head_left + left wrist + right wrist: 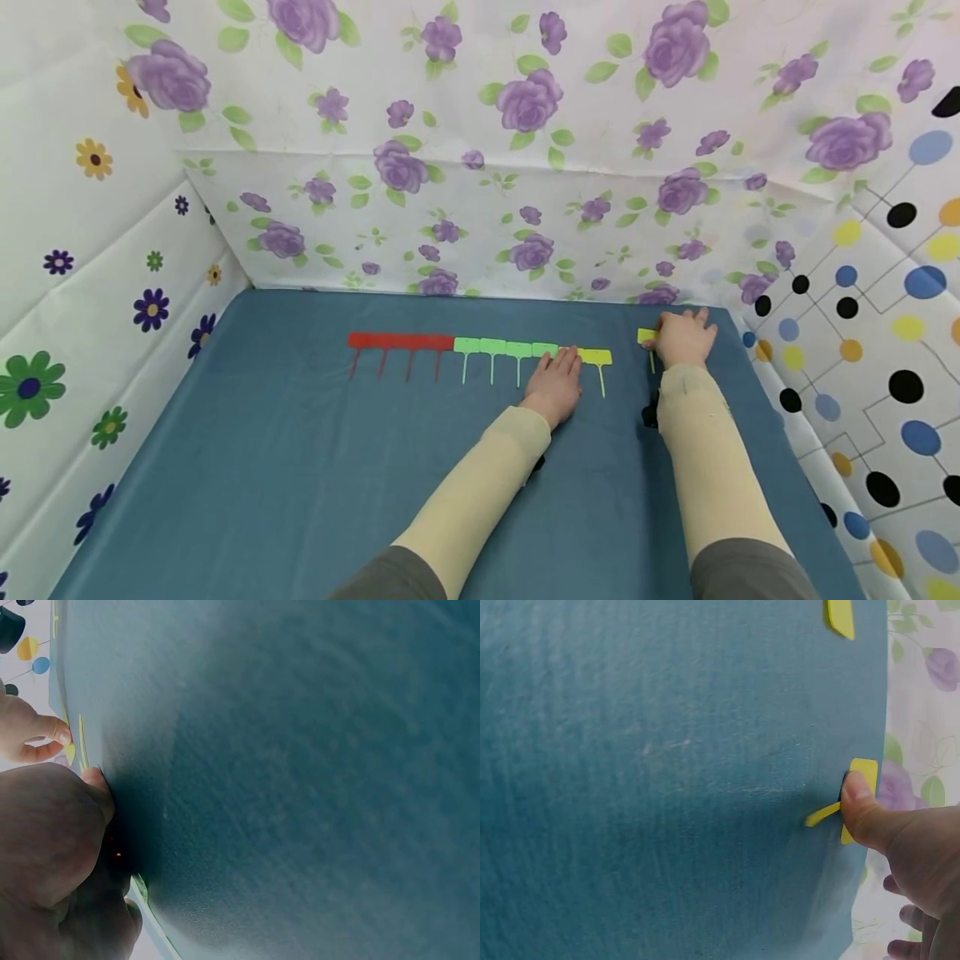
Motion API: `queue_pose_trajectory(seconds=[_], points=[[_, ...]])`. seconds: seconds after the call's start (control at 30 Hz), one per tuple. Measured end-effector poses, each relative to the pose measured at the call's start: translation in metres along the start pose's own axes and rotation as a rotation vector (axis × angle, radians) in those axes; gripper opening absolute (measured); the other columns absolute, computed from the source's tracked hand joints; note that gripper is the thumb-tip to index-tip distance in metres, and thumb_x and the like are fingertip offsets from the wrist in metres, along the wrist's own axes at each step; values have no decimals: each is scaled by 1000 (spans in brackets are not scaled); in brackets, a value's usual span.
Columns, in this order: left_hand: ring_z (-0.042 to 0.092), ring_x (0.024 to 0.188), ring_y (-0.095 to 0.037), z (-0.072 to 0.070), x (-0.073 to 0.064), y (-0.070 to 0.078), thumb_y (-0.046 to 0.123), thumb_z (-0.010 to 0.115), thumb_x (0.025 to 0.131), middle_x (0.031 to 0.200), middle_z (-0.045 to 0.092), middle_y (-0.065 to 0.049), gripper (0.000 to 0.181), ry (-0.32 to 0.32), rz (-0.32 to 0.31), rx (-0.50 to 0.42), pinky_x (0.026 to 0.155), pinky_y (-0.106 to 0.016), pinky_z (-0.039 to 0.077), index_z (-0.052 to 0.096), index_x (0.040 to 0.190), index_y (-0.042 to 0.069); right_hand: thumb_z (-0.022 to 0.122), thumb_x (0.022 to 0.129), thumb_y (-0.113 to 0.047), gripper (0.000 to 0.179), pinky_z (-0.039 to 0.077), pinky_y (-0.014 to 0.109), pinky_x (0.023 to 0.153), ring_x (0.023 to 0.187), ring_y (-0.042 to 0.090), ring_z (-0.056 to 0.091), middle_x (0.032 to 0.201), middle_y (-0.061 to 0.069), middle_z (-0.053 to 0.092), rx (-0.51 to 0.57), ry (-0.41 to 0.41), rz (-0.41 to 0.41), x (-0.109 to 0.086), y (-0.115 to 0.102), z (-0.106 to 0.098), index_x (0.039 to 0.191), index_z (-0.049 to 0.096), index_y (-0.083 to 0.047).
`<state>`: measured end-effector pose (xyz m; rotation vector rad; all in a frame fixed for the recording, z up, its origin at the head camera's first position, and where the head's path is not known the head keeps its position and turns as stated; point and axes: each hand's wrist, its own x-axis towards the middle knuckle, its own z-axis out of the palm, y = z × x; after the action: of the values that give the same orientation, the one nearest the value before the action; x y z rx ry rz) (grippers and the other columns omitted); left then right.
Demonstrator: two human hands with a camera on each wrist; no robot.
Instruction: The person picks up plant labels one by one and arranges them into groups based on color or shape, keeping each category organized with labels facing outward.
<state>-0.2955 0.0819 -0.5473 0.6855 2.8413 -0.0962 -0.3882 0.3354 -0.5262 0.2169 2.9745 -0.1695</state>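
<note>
T-shaped plastic plant labels lie in a row with their heads side by side: several red labels [401,342] on the left, then several green labels [492,346], then a yellow label [596,357] at the right end. My left hand [553,387] rests over the row near the join of green and yellow, fingers extended and hiding the heads beneath. Farther right, my right hand [684,337] pinches a separate yellow label [865,766]. Its thumb [859,787] lies across the head, with the stem [823,814] sticking out. A gap separates this label from the row.
A blue cloth [300,467] covers the table. White floral sheeting [480,225] rises behind its far edge. A flower-patterned sheet [112,317] stands at the left and a dotted sheet [885,350] at the right.
</note>
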Motion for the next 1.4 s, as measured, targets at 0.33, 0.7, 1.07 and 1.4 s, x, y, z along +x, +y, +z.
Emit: queue_pose_trajectory(seconds=[0.33,0.7,1.07,1.4], points=[[10,165,-14,-1,1,2,40,36,119,180,11,3,60,-2,3,10,134,-35,12,21,174,20,71,107,-26,25,24,81,117,153,64,13,140,35,57,65,89,-60,-6,6,-2,115,76,-4],[12,165,-16,-3,1,-2,39,37,119,180,13,1,60,8,2,-15,134,-36,12,23,173,18,47,117,-25,42,6,80,122,153,64,-12,164,41,24,303,-231,-293,-9,25,-25,130,67,9],[9,165,-15,1,4,3,41,35,118,180,9,2,61,-13,-11,6,134,-38,10,20,174,19,54,115,-33,43,4,80,122,153,64,-14,168,42,10,208,-286,-324,-15,2,-17,133,72,2],[9,165,-14,-2,2,3,41,35,119,180,9,3,61,-26,-12,10,134,-37,10,20,174,20,58,113,-34,41,4,79,123,153,64,-15,169,42,10,112,-251,-291,-7,-13,-8,129,74,0]])
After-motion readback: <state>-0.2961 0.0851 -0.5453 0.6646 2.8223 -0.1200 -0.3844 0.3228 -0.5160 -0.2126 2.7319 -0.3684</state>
